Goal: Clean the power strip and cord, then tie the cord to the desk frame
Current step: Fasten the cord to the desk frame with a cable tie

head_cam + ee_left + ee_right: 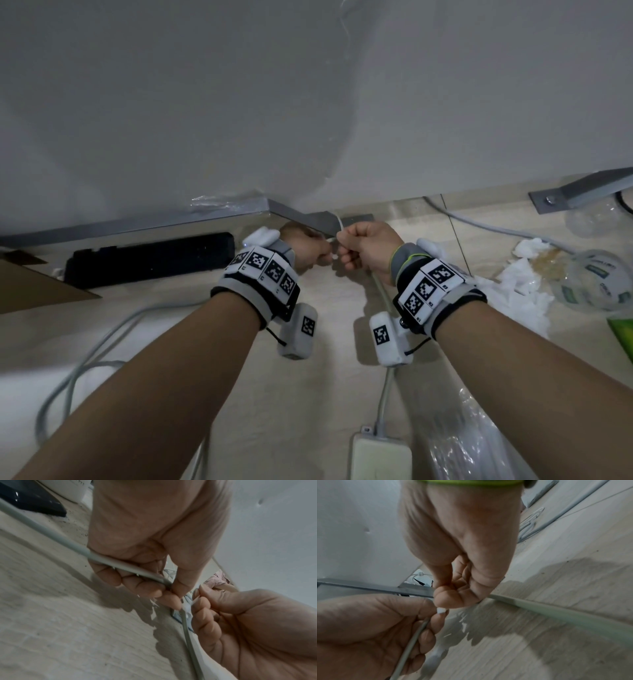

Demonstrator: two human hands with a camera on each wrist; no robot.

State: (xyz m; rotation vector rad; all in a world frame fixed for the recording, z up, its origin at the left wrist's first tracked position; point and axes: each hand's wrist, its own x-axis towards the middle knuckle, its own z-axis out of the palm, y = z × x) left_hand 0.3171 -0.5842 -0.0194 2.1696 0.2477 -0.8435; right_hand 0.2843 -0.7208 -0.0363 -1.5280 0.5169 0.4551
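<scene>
Left hand [308, 245] grips cord [120, 566]; right hand [368, 246] pinches white tie [337, 221] at desk frame [322, 221]. We advise steady pull, cord snug.

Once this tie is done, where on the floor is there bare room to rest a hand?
Bare floor lies between the black box and the looping grey cord, left of the left hand. A narrower patch sits between the forearms, above the white power strip. Right of the right hand it is crowded: crumpled tissues, tape roll, plastic wrap.
</scene>
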